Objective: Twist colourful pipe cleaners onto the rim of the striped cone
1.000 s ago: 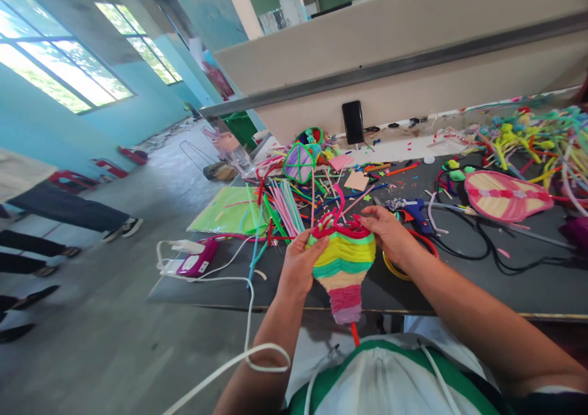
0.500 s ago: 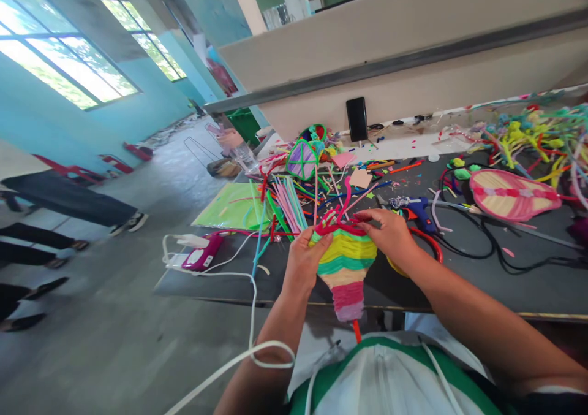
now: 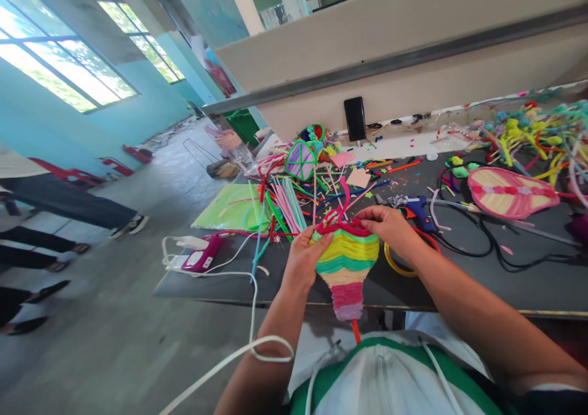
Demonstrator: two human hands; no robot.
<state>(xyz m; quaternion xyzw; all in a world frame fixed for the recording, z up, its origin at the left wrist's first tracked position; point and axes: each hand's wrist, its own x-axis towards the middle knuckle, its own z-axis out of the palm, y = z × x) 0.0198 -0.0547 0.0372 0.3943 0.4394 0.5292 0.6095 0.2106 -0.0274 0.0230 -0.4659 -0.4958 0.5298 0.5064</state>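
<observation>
A striped pipe-cleaner craft (image 3: 346,249), shaped like a leaf or paddle, is over the table's front edge in the head view. Its bands run yellow, green, beige, dark pink and lilac, and an orange-red stem points down toward me. My left hand (image 3: 303,262) grips its upper left edge, thumb on the front. At the upper right corner, my right hand (image 3: 386,228) pinches a dark pink pipe cleaner (image 3: 348,227) that lies across the top. One bright pink end (image 3: 344,191) sticks up behind it. The fingers partly hide both top corners.
Right of the craft lie a yellow tape roll (image 3: 399,265), a blue glue gun (image 3: 420,213) and a pink-and-cream leaf-shaped piece (image 3: 512,193). Loose pipe cleaners (image 3: 287,203) cover the back. A purple power strip (image 3: 204,254) with a white cord sits left. A phone (image 3: 355,119) leans upright.
My right hand has shifted very slightly at the craft's upper right, and more of the tape roll shows beside it. The left hand keeps its grip. The view has moved a little.
</observation>
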